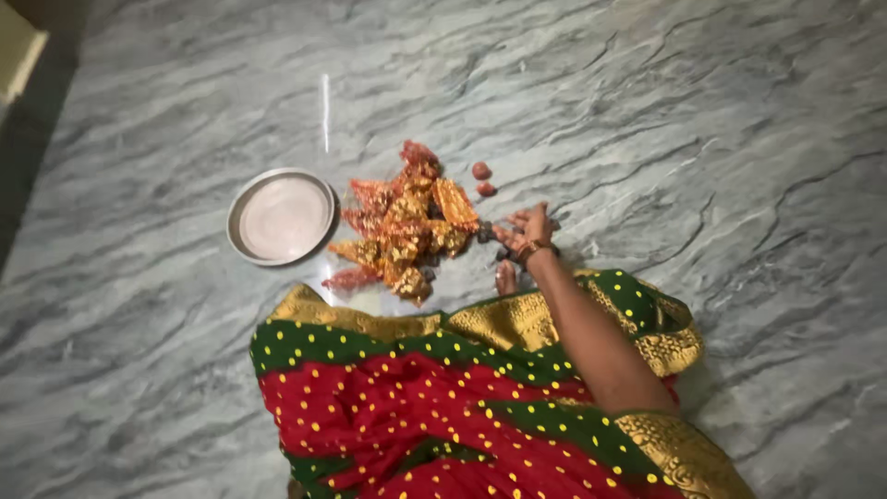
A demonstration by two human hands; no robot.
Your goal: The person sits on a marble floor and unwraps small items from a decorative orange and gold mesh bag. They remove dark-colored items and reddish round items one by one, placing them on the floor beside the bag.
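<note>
Right hand [528, 227] rests fingers-spread, gripping nothing, on small dark pieces [487, 233] beside crinkly packet pile [407, 222] mid-floor [702, 120]; left hand unseen; packets probably light, slippery, best pinched at edges.

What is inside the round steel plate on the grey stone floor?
The round steel plate holds nothing visible; its flat base shows bare. The heap of orange-red packets lies beside it on the floor, not in it. What lies under the plate is covered.
</note>
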